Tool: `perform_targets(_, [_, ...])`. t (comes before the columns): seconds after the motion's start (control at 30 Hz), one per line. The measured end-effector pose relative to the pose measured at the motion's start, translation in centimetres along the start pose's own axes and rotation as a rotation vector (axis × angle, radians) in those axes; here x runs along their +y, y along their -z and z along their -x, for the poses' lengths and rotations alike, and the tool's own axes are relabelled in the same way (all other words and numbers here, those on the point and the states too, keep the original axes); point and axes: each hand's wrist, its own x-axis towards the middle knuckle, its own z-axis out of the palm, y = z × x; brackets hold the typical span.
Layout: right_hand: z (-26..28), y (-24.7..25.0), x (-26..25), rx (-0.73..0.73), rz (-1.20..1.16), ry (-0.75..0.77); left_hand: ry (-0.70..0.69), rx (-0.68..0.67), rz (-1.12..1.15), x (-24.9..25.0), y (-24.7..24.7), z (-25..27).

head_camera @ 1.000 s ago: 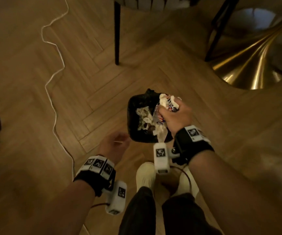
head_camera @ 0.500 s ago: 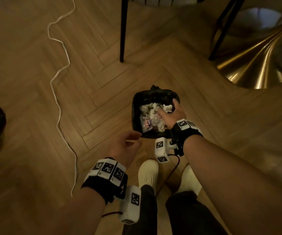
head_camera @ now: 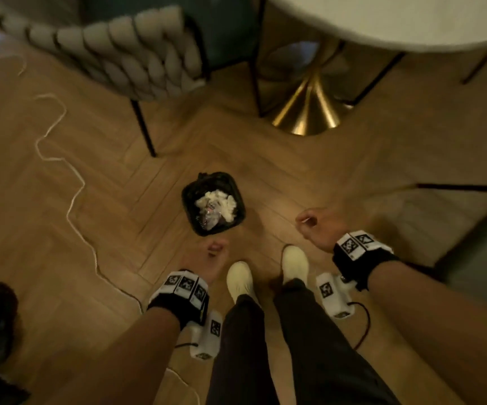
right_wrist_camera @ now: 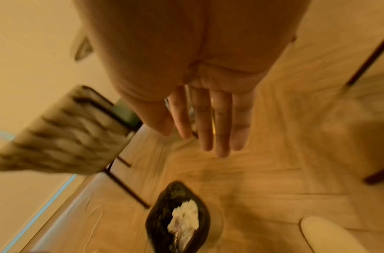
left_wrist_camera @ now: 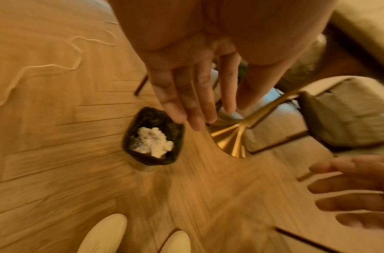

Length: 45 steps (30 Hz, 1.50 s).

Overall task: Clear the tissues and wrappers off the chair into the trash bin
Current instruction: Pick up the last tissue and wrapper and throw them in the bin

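Both hands (left (head_camera: pixel 207 258), right (head_camera: pixel 321 226)) relaxed, empty; black-lined square trash bin (head_camera: pixel 191 211) of white crumpled tissues (head_camera: pixel 219 201) sits frame centre, left nearer.

Floor (head_camera: pixel 309 176): brown wood, boards laid in a zigzag.
White cord (head_camera: pixel 71 200): long and thin, it wiggles across the floor on the left.
Gold stand (head_camera: pixel 306 112): shiny, wide at the bottom, it sits on the floor under the table.
Table (head_camera: pixel 397 21): pale round top, at the upper right.
Shoes (head_camera: pixel 241 280): two pale ones, side by side on the floor.
Trousers (head_camera: pixel 309 346): dark.
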Motion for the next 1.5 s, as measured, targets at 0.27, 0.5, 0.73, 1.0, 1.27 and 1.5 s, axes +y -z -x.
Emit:
perform_targets(0.27, [22.0, 12.1, 14.6, 0.36, -0.1, -0.293, -0.434, -0.372, -0.432, 16.9, -7.2, 7.5])
perform_targets(0.5, [33.4, 16.4, 32.7, 0.31, -0.132, -0.49, -0.443, -0.495, -0.759, 20.8, -16.4, 11.0])
perform_targets(0.73, [32.8, 25.2, 50.6, 0.116, 0.12, -0.457, -0.13, -0.401, -0.746, 19.2, -25.5, 12.2])
perform_targets(1.0, [20.3, 24.2, 61.0, -0.141, 0.398, -0.249, -0.132, -0.466, -0.641, 23.0, -40.9, 16.6])
perform_targets(1.27, [12.8, 18.6, 63.6, -0.134, 0.504, -0.034, -0.212, -0.487, -0.536, 23.6, -49.9, 12.6])
perform_targets(1.5, [12.6, 23.0, 64.9, 0.013, 0.225, 0.01, -0.102, -0.414, -0.592, 23.6, -48.3, 11.8])
